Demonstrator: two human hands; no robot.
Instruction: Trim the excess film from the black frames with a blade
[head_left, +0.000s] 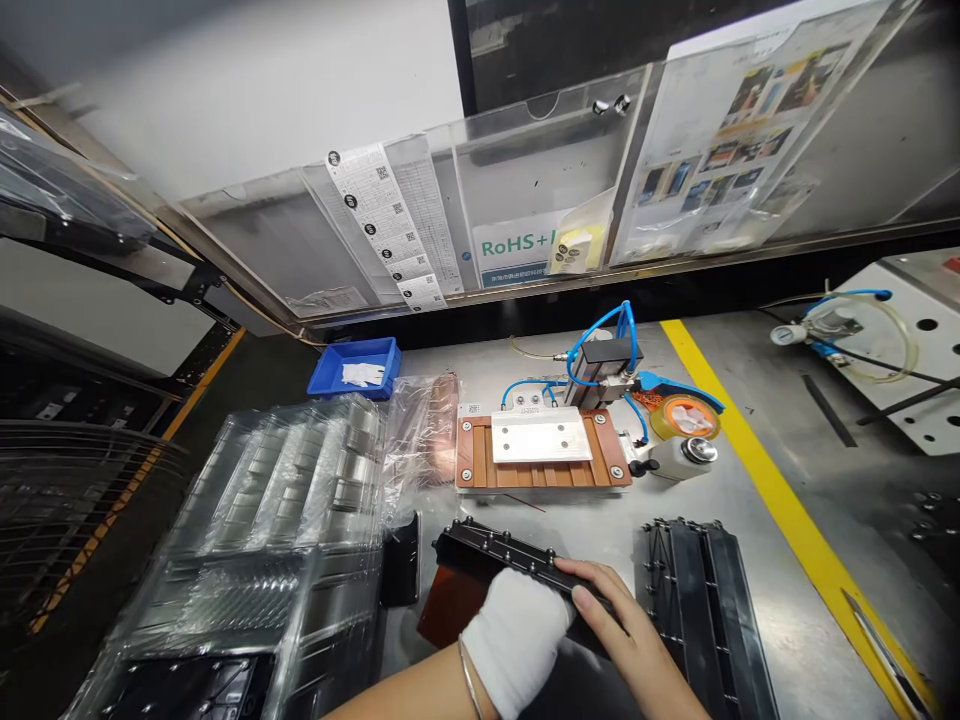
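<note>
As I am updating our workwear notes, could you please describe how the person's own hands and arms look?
The left hand is covered by a plain white glove, with a thin, silvery bangle near its cuff. The right hand is bare, with no glove. No sleeves show on the visible parts of the arms.

Sheet (517, 222): "RoHS+" in large green letters, the next one cut off by a yellow tag (585, 248); white characters on the blue band below, too small to read.
Fixture (541, 438): "JJ-25", last characters unclear.
Label strip (386, 222): QR codes, round black marks, fine print illegible.
Tag: round black marks, unreadable.
</note>
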